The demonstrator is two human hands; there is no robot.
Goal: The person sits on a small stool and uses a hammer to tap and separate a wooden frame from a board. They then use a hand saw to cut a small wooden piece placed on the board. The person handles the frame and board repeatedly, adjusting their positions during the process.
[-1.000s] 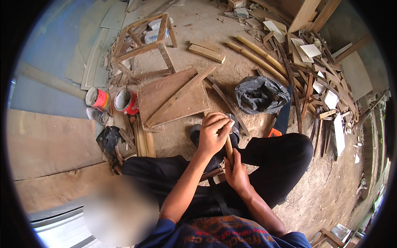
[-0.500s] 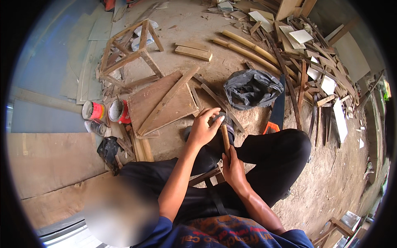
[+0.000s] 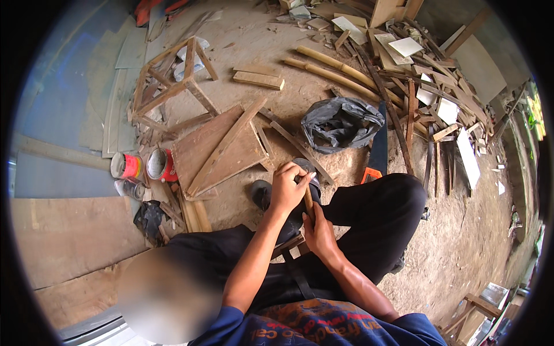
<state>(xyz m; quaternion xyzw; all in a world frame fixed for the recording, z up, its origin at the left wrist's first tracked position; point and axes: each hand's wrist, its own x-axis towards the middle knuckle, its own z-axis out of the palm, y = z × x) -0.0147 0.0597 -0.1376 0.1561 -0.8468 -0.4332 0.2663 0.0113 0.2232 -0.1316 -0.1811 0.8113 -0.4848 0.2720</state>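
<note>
Above the dark shoes [image 3: 261, 195], a wooden handle [image 3: 309, 204] slants away from the body, the right hand [image 3: 321, 235] wrapped round its near end, the left hand [image 3: 289, 187] closed about its hidden far end.

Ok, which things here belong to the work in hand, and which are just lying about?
In use:
- wooden stick, gripped by the right hand
- left hand at its upper end, covering the tip

Apparently just lying about, untouched:
- black plastic bag
- saw with orange handle
- yellowish poles
- two red cans
- wooden frame
</note>
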